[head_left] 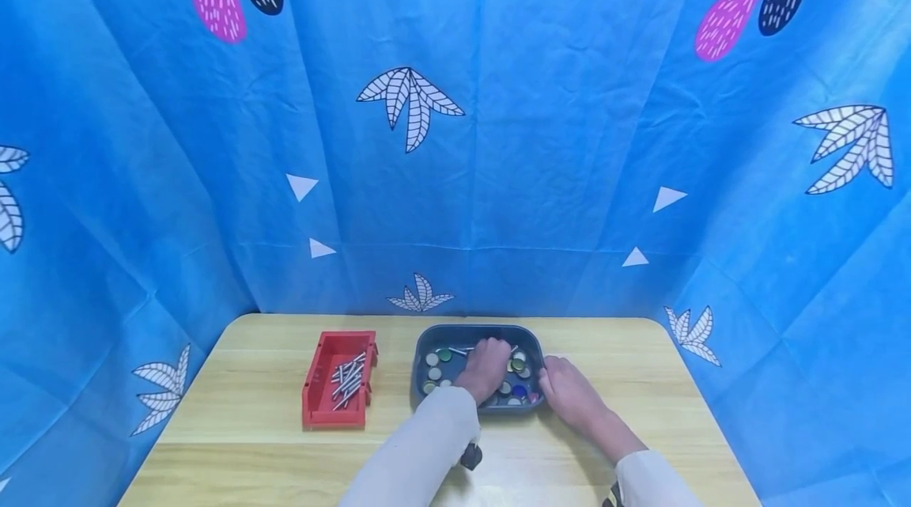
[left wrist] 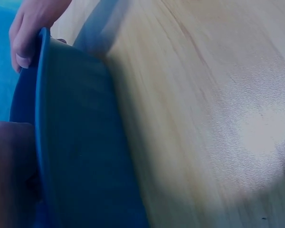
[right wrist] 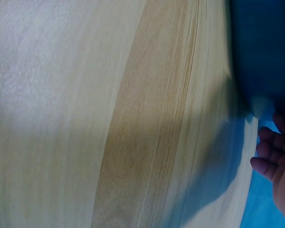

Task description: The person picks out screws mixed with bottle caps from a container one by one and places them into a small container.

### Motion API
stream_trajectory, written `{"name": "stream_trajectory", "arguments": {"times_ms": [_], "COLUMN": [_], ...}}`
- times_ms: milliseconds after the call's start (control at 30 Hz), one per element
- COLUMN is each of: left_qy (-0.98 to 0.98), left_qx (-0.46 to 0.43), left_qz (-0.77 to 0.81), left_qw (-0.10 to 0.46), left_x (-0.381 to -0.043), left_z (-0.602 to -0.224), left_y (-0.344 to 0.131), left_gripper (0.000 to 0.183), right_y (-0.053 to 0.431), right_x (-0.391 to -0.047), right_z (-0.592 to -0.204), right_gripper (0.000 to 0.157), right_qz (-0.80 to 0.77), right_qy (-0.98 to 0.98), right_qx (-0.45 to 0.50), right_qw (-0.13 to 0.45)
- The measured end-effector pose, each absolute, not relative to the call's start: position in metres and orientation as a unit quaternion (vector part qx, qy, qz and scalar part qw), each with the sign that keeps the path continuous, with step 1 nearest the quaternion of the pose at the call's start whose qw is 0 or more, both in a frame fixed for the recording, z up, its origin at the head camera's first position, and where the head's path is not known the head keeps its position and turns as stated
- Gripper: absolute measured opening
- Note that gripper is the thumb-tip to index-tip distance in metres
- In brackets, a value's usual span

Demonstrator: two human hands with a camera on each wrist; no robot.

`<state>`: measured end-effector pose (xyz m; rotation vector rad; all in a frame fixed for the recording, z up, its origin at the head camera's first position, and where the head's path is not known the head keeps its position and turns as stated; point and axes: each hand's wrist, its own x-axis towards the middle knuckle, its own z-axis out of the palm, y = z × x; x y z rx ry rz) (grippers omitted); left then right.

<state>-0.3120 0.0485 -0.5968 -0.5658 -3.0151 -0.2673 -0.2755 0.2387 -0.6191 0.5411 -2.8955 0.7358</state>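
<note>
A dark blue-grey tray (head_left: 477, 331) holds several round bottle-cap-like discs, among them green (head_left: 444, 355) and blue ones (head_left: 520, 391). Thin silver rods (head_left: 459, 350), like screws or nails, lie at its far side. My left hand (head_left: 486, 368) reaches down into the tray, knuckles up; its fingertips are hidden, so whether it holds anything does not show. At the tray's right end my right hand (head_left: 569, 392) grips the rim, also visible as a hand (left wrist: 33, 28) in the left wrist view. The right wrist view catches the right hand's curled fingers (right wrist: 270, 149) beside the tray wall (right wrist: 263, 52).
Left of the tray stands a red bin (head_left: 311, 396) with a pile of silver screws or nails (head_left: 348, 382). Both containers rest on a pale wooden table (head_left: 235, 428). Blue patterned cloth (head_left: 541, 175) hangs behind the table and at both sides.
</note>
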Motion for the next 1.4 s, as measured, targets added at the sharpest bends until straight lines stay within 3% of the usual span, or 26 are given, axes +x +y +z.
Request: {"name": "stream_trajectory", "arguments": {"times_ms": [467,767,1067,1233,1400], "left_qy": [-0.974,-0.965,-0.951,-0.950,-0.948], "left_qx": [-0.210,-0.244,-0.280,-0.288,-0.296], "left_qz": [-0.075,-0.066,-0.129,-0.102,-0.091], "left_qw": [0.026,0.064,0.037,0.064,0.075], "left_x": [-0.308,-0.304,-0.296,-0.287,-0.280], "left_z": [-0.578,-0.563,-0.549,-0.541,-0.535], "left_y": [0.043,0.018,-0.019,-0.038,-0.055], "left_gripper": [0.012,0.007,0.020,0.025,0.013], "right_y": [0.238,0.238,0.237,0.237,0.236], "right_x": [-0.277,-0.276,-0.274,-0.274,-0.274], "right_z": [-0.619,-0.621,-0.620,-0.620,-0.620], "right_gripper": [0.018,0.018,0.018,0.018,0.019], "right_qz": [0.241,0.234,0.241,0.237,0.231], "right_qy": [-0.953,-0.955,-0.955,-0.956,-0.956], "right_qx": [0.175,0.175,0.165,0.168,0.172], "right_qw": [0.050,0.052,0.048,0.050,0.047]}}
